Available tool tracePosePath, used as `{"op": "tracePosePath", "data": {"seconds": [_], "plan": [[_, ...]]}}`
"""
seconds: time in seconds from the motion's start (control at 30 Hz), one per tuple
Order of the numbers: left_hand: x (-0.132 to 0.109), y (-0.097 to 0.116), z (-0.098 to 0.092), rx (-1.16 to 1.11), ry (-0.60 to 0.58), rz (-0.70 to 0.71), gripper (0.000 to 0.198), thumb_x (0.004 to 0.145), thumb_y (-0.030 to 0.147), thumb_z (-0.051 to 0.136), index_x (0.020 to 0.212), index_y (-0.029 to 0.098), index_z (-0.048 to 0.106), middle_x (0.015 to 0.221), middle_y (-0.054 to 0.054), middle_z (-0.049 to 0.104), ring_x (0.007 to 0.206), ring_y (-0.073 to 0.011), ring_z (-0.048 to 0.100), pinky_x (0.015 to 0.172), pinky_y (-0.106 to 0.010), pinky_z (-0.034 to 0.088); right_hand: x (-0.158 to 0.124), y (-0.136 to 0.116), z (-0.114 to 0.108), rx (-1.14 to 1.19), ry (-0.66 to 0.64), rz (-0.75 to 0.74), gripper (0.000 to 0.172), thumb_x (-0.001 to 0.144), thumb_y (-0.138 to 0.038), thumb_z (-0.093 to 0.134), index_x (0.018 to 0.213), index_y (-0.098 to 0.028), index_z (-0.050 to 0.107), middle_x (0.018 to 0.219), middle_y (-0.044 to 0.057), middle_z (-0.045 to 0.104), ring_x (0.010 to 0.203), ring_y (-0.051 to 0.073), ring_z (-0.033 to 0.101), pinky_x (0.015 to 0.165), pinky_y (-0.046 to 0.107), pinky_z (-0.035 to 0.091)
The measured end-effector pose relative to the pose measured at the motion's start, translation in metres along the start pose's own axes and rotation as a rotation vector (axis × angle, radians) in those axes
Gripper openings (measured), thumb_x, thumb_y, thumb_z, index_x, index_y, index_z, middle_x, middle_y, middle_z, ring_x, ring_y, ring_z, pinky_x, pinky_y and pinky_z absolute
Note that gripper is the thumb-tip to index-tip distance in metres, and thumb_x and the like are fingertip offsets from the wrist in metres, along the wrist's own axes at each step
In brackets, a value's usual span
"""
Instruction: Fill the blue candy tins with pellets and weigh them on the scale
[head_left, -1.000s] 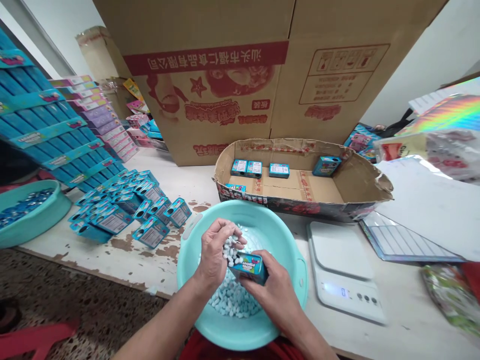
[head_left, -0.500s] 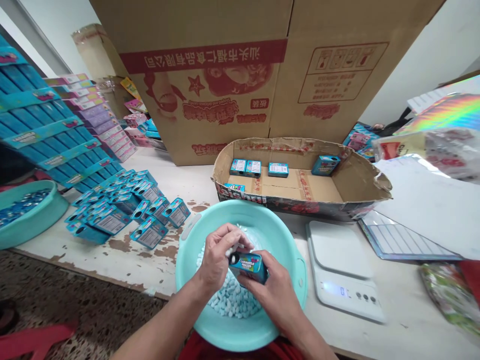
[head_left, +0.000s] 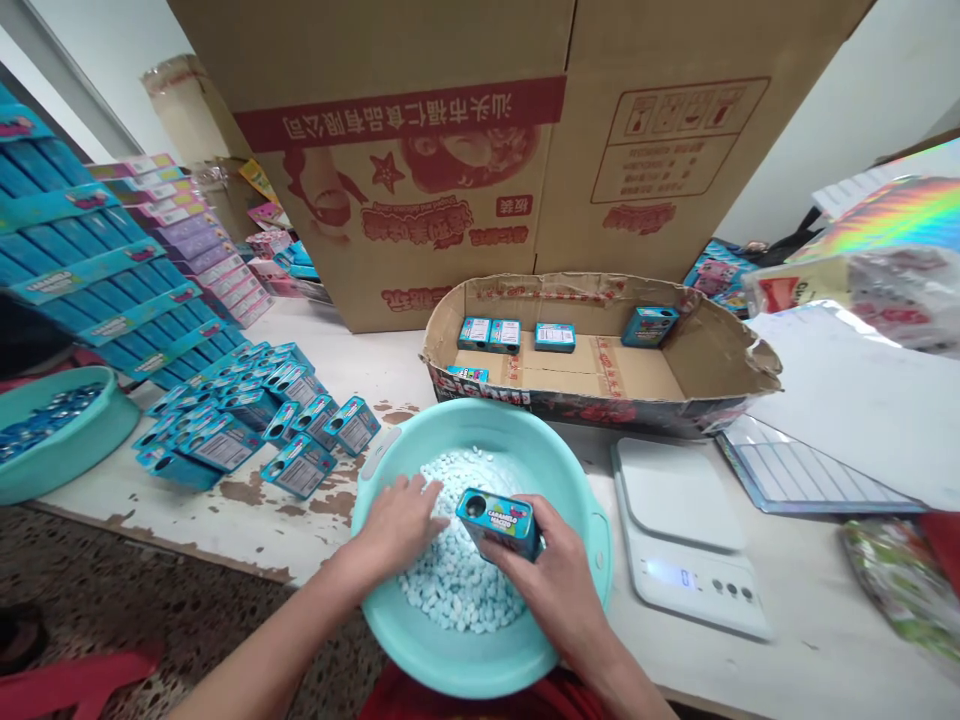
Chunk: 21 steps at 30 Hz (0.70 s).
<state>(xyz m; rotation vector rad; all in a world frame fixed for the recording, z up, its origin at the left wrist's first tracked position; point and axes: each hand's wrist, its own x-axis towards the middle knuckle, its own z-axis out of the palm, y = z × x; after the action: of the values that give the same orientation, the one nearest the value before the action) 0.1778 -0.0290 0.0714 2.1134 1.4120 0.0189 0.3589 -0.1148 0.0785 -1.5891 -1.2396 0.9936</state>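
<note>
My right hand is wrapped around a small blue candy box marked "CARAMELO MACIZO", held over the teal basin. A dark round hole shows at the left of the box's top. Many small pale-blue and white candies lie in the basin. On the basin's left side my left hand lies low over the candies, its fingers extended and apart. Its fingertips touch or nearly touch the candies. Whether anything is under its palm is hidden.
A cut-down carton with several blue boxes stands behind the basin. To the right sits a lit white scale. Several blue boxes cluster at left, near another teal basin and stacked display trays. A big carton rises behind.
My left hand has moved left and down from the box's hole into the candies, and its fingers have spread. The box remains in my right hand, slightly higher.
</note>
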Motion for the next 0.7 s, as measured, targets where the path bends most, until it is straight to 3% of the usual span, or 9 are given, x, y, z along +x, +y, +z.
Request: {"op": "tracePosePath", "data": {"seconds": [0.07,0.17,0.27,0.33,0.4,0.5,0.6,0.7], "plan": [[-0.010,0.000,0.013,0.165,-0.182,0.003,0.047,0.072,0.041,0.061,0.114,0.020,0.062,0.126,-0.019,0.055,0.120,-0.0437,0.043,0.096,-0.061,0.031,0.000,0.000,0.000,0.017,-0.002,-0.002,0.023,0.074,-0.032,0.068,0.092,-0.020,0.059,0.087,0.003,0.066,0.080,0.021,0.061,0.071,0.031,0.047],[-0.022,0.013,0.030,0.153,-0.358,0.094,0.063,0.068,0.055,0.062,0.122,0.024,0.057,0.137,-0.017,0.047,0.126,-0.0451,0.038,0.099,-0.062,0.028,0.000,-0.001,-0.001,0.023,-0.011,0.000,0.025,0.075,-0.036,0.068,0.093,-0.020,0.059,0.087,0.004,0.066,0.081,0.022,0.061,0.072,0.031,0.046],[-0.027,0.026,0.040,0.014,-0.424,0.239,0.050,0.070,0.051,0.060,0.113,0.025,0.061,0.127,-0.016,0.056,0.116,-0.0388,0.049,0.096,-0.053,0.037,0.000,-0.001,0.000,0.008,-0.007,0.003,0.024,0.076,-0.036,0.067,0.092,-0.020,0.059,0.086,0.003,0.065,0.080,0.021,0.060,0.073,0.032,0.046],[-0.027,0.032,0.044,-0.075,-0.444,0.316,0.032,0.075,0.044,0.055,0.098,0.023,0.065,0.107,-0.014,0.066,0.099,-0.0328,0.060,0.086,-0.045,0.045,0.000,0.000,0.000,0.002,-0.003,0.009,0.023,0.076,-0.035,0.067,0.091,-0.020,0.058,0.085,0.002,0.064,0.079,0.021,0.060,0.072,0.031,0.046],[-0.027,0.034,0.045,-0.111,-0.448,0.340,0.020,0.076,0.037,0.051,0.081,0.022,0.065,0.082,-0.011,0.068,0.077,-0.0281,0.064,0.072,-0.038,0.048,-0.001,0.001,0.000,0.002,-0.002,0.017,0.021,0.075,-0.033,0.068,0.090,-0.020,0.058,0.084,0.002,0.064,0.079,0.020,0.060,0.071,0.031,0.046],[-0.026,0.034,0.044,-0.112,-0.394,0.311,0.012,0.069,0.027,0.054,0.059,0.022,0.057,0.056,-0.006,0.060,0.055,-0.0239,0.059,0.056,-0.032,0.044,-0.001,0.002,0.000,0.004,-0.002,0.017,0.022,0.074,-0.032,0.068,0.090,-0.020,0.059,0.084,0.002,0.065,0.079,0.021,0.060,0.071,0.030,0.046],[-0.023,0.029,0.039,-0.246,-0.249,0.251,0.012,0.064,0.021,0.058,0.053,0.022,0.054,0.051,-0.004,0.057,0.051,-0.0202,0.055,0.053,-0.027,0.040,-0.001,0.003,0.000,0.017,0.018,0.003,0.023,0.075,-0.033,0.068,0.092,-0.020,0.059,0.085,0.002,0.065,0.079,0.021,0.060,0.071,0.030,0.046],[-0.015,0.020,0.027,-0.495,-0.096,0.126,0.009,0.068,0.026,0.060,0.060,0.022,0.061,0.059,-0.002,0.062,0.058,-0.0176,0.056,0.054,-0.023,0.040,-0.001,0.004,0.000,0.029,0.061,-0.016,0.024,0.076,-0.032,0.067,0.095,-0.021,0.058,0.088,0.003,0.065,0.080,0.021,0.061,0.073,0.030,0.046]]}}
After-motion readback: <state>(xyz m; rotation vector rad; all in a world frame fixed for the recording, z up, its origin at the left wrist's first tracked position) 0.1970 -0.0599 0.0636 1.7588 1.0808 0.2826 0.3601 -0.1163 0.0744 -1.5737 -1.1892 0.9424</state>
